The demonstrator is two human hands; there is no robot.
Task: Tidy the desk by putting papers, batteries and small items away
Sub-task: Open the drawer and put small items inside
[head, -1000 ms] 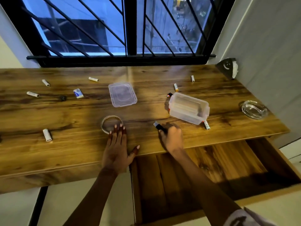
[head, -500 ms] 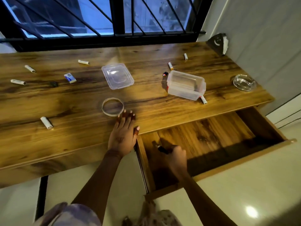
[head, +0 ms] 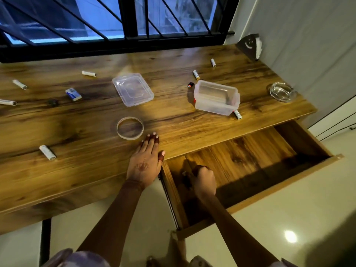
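My right hand (head: 204,182) is down in the open wooden drawer (head: 250,157), near its left end, fingers curled on a small dark item (head: 186,180). My left hand (head: 145,166) lies flat on the desk (head: 86,176) at its front edge, just below a tape ring (head: 130,128). A clear plastic box (head: 216,97) stands at the right, its lid (head: 133,89) lying apart in the middle. White batteries are scattered: one front left (head: 47,152), one against the box (head: 237,114), others behind (head: 196,74).
A glass ashtray (head: 282,91) sits at the desk's right end, a dark holder (head: 249,46) in the back corner. A small blue-white packet (head: 73,94) and more batteries (head: 19,84) lie at the left. A barred window runs behind the desk.
My right hand carried the small dark item from the desktop down into the open drawer. My left hand stayed flat near the tape ring. The view tipped downward.
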